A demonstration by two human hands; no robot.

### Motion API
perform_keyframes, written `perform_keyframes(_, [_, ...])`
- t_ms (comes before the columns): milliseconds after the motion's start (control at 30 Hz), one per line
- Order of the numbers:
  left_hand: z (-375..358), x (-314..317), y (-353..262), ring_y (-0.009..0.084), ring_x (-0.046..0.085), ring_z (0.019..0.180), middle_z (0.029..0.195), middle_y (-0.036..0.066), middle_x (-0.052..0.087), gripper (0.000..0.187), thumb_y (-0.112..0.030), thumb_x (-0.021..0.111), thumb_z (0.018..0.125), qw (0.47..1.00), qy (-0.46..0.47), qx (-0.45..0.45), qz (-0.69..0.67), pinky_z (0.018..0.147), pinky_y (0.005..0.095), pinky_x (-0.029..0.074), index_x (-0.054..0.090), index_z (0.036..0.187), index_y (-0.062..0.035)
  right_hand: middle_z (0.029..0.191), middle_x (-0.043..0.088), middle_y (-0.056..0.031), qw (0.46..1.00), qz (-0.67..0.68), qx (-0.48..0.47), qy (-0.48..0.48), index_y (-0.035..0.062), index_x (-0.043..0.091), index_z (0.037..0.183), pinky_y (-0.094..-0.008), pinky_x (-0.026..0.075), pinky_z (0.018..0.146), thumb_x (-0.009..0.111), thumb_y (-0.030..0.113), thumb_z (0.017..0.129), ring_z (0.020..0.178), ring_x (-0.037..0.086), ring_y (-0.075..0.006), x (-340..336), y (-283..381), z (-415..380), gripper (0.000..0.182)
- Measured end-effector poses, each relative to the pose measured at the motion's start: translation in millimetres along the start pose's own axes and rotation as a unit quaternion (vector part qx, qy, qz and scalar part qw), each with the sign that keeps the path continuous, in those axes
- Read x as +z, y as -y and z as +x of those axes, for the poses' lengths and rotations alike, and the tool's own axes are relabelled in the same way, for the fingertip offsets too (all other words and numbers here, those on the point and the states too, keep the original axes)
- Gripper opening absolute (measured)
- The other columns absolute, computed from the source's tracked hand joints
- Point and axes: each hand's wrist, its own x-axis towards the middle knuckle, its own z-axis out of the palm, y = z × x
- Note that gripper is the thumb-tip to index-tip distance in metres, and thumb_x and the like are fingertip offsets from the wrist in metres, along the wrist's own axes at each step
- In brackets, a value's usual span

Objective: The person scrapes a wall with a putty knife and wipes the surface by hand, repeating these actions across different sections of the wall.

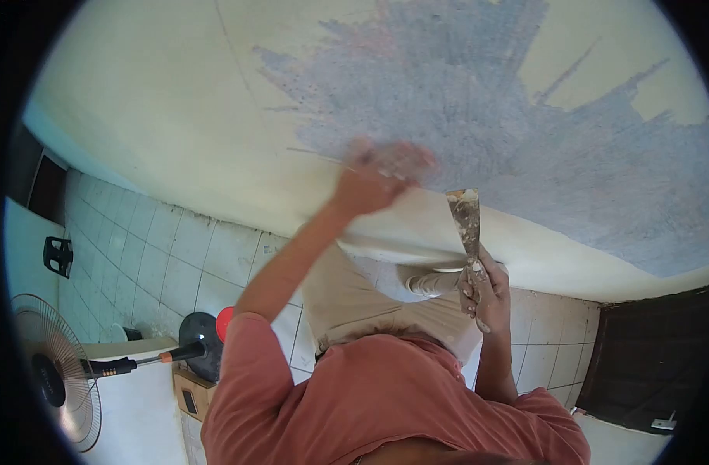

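Smeared by motion, my left hand (370, 180) is at the wall (176, 101), by the lower left edge of a rough grey-blue patch (447, 101). Something pinkish and grey shows at its fingers, too blurred to make out. My right hand (490, 298) is closed around the handle of a putty knife (467, 225). The knife's blade points up toward the wall and is spotted with pale, dried material. Cream paint surrounds the patch, which has ragged, streaked edges.
A standing fan (56, 380) is at the lower left, with a black round base (201, 345) and a red round object (225, 322) nearby. A cardboard box (191, 394) lies below. White tiles (191, 236) cover the floor. A dark door (657, 356) is at the right.
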Motion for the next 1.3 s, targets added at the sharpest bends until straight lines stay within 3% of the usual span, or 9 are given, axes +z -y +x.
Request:
perform_keyframes(133, [69,-102,68,0.0364,0.015,0.137,0.146,0.021,0.021,0.058,-0.038,0.050,0.088,0.925,-0.305,-0.226,0.027,0.107,0.0581,0.007,0.037,0.136,-0.0098,0.064,0.039,0.0021,1.000,0.003,0.012,-0.018,0.0118,0.036,0.139,-0.0165,0.028,0.038,0.039,0.010,0.096,0.047,0.033,-0.0026,-13,-7,-1,0.044])
perform_keyframes(233, [58,-62,33,0.0378,0.012,0.137,0.146,0.027,0.015,0.061,-0.040,0.047,0.089,0.938,-0.283,-0.198,0.039,0.105,0.0623,0.005,0.031,0.140,-0.0097,0.064,0.039,0.0018,0.999,0.017,0.021,-0.024,0.0109,0.035,0.139,-0.0168,0.029,0.038,0.039,0.009,0.096,0.047,0.033,-0.0031,-11,-9,-1,0.044])
perform_keyframes(300, [30,-34,-10,0.0381,0.013,0.137,0.146,0.024,0.017,0.061,-0.041,0.047,0.089,0.988,-0.123,-0.073,0.060,0.103,0.0659,0.004,0.033,0.139,-0.0103,0.064,0.039,0.0018,1.000,0.022,0.004,-0.022,0.0105,0.035,0.139,-0.0170,0.029,0.038,0.039,0.010,0.096,0.047,0.033,-0.0032,-10,-6,0,0.044])
perform_keyframes(400, [32,-50,20,0.0355,0.020,0.136,0.144,0.018,0.027,0.057,-0.042,0.053,0.085,0.967,-0.114,0.162,0.159,0.103,0.0639,0.009,0.042,0.136,-0.0174,0.064,0.039,0.0018,0.999,0.029,-0.030,-0.013,0.0101,0.035,0.139,-0.0173,0.028,0.038,0.039,0.008,0.094,0.045,0.032,-0.0033,-5,-5,0,0.045])
perform_keyframes(633, [123,-133,57,0.0435,0.010,0.136,0.148,0.020,0.016,0.069,-0.044,0.045,0.088,0.937,-0.313,-0.142,0.069,0.104,0.0642,0.003,0.027,0.141,-0.0035,0.064,0.038,0.0020,0.999,0.036,-0.015,0.001,0.0102,0.035,0.139,-0.0176,0.028,0.038,0.041,0.009,0.094,0.045,0.032,-0.0034,-6,4,-2,0.045])
perform_keyframes(867, [23,-34,-26,0.0243,0.018,0.138,0.146,-0.005,0.029,0.054,-0.050,0.054,0.084,0.990,-0.012,0.077,0.122,0.102,0.0616,0.012,0.042,0.134,-0.0332,0.065,0.038,0.0027,0.997,0.047,-0.062,0.014,0.0097,0.036,0.139,-0.0175,0.029,0.041,0.042,0.009,0.094,0.049,0.033,-0.0031,1,25,-6,0.045])
perform_keyframes(1100, [135,-168,35,0.0404,0.011,0.137,0.147,0.015,0.024,0.057,-0.044,0.051,0.087,0.959,-0.262,-0.089,0.063,0.105,0.0614,-0.001,0.042,0.136,-0.0171,0.064,0.038,0.0029,0.994,0.044,-0.097,0.023,0.0092,0.038,0.137,-0.0169,0.030,0.043,0.043,0.008,0.093,0.051,0.033,-0.0031,1,29,-8,0.044])
perform_keyframes(1200, [128,-135,-6,0.0426,0.012,0.136,0.146,0.017,0.024,0.055,-0.040,0.051,0.088,0.960,-0.256,-0.093,0.062,0.106,0.0614,-0.002,0.041,0.136,-0.0165,0.065,0.039,0.0023,0.991,0.052,-0.113,0.042,0.0087,0.039,0.137,-0.0168,0.029,0.042,0.044,0.009,0.093,0.051,0.033,-0.0030,0,33,-10,0.044])
perform_keyframes(1300, [73,-90,-65,0.0458,0.010,0.135,0.146,0.021,0.021,0.059,-0.034,0.052,0.089,0.997,-0.079,0.002,0.010,0.105,0.0616,0.003,0.035,0.138,-0.0061,0.062,0.039,0.0015,0.991,0.083,-0.093,0.038,0.0078,0.041,0.135,-0.0174,0.028,0.040,0.045,0.010,0.093,0.047,0.033,-0.0032,-3,28,-8,0.043])
